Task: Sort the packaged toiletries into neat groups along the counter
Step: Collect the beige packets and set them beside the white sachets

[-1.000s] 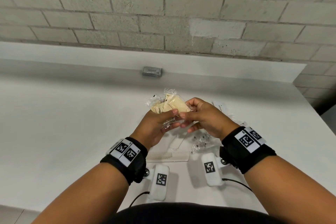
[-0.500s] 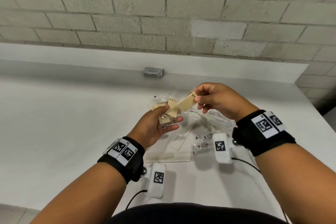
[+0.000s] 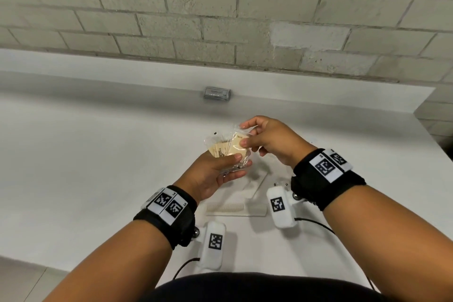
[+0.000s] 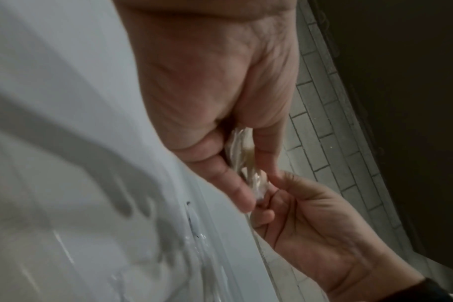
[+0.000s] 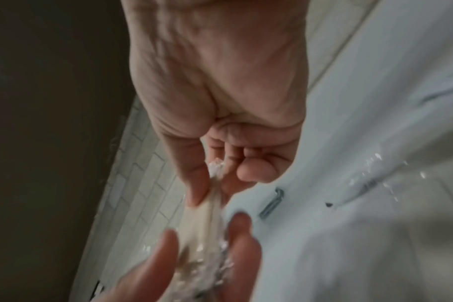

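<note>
Nearest the body, just behind the left hand, a packaged comb lies flat on the counter; a flat clear packet lies just beyond the comb, between the two wrists. The left hand grips a fanned stack of cream sachets in clear wrap, thumb on top and fingers curled beneath, lifted off the counter. Touching it from the right, the right hand pinches the top sachet between thumb and forefinger at the edge of its wrapper, the other fingers curled under; this sachet lies against the stack. Well beyond both hands, a small grey packet sits against the counter's raised back edge, below the brick wall.
</note>
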